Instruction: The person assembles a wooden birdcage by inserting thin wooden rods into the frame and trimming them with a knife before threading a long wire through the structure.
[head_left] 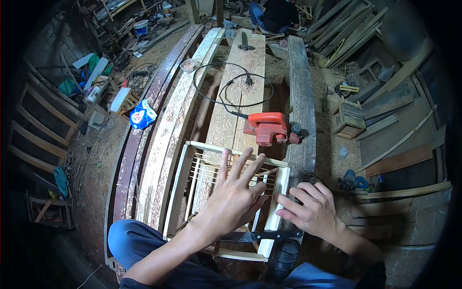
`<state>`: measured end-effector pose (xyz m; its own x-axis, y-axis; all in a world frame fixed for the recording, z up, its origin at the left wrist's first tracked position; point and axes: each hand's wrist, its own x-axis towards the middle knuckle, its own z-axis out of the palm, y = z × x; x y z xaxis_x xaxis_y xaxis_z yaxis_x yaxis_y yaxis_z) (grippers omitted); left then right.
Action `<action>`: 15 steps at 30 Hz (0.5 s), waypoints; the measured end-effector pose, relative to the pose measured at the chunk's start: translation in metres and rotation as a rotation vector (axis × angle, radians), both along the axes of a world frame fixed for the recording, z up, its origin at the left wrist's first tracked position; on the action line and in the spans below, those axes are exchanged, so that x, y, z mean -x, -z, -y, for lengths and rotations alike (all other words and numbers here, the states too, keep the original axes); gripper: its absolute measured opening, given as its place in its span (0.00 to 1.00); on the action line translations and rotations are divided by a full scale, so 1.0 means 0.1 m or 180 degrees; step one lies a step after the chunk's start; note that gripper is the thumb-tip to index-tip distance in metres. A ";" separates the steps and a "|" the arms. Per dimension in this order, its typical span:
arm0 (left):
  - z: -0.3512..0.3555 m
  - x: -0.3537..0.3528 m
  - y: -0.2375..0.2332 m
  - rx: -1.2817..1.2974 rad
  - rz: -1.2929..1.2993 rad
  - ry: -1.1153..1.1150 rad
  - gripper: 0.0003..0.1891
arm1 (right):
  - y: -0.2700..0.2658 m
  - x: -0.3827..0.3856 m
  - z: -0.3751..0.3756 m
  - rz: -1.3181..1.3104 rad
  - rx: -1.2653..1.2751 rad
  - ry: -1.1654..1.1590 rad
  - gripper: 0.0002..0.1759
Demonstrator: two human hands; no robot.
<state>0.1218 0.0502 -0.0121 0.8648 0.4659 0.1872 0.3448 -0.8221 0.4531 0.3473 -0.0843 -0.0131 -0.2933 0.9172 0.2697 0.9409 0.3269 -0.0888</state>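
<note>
A pale wooden frame with thin slats (177, 190) lies across the planks in front of me. My left hand (233, 195) reaches over it, its fingers spread and stretched toward the far rail; their tips are at or just above that rail. At the right rail (272, 216) is my right hand (310, 208), fingers curled, with thumb and forefinger close to the wood. Whether something small sits in those fingers is hidden. A black metal bar (260, 236) crosses the near part of the frame. Just beyond the frame rests a red electric planer (269, 126).
The planer's black cord (194, 86) loops over shavings-covered planks (250, 58). A hammer (245, 47) lies at the far end. On the left beams are a blue-white packet (142, 114) and a small plastic tub (190, 65). A person (276, 17) crouches at the back. Lumber (356, 36) leans right.
</note>
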 end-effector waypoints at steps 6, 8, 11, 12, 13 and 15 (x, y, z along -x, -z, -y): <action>0.01 0.00 0.02 -0.0008 -0.0002 -0.0023 0.11 | -0.01 -0.01 0.00 0.0099 -0.0054 -0.0043 0.19; 0.02 0.00 0.02 -0.0141 -0.0085 -0.0020 0.11 | 0.00 -0.01 0.01 0.0090 0.0010 -0.0023 0.19; 0.03 0.00 0.01 -0.0152 -0.0107 -0.0027 0.11 | 0.01 -0.01 0.02 0.0057 -0.0014 -0.0020 0.19; 0.03 0.00 0.02 -0.0152 -0.0106 -0.0027 0.11 | 0.01 -0.01 0.02 0.0058 -0.0014 -0.0020 0.19; 0.03 0.00 0.02 -0.0197 -0.0108 -0.0022 0.11 | 0.01 -0.01 0.01 0.0063 -0.0026 -0.0031 0.19; 0.04 0.00 0.03 -0.0241 -0.0110 -0.0017 0.10 | 0.00 -0.01 0.02 0.0069 -0.0038 -0.0041 0.19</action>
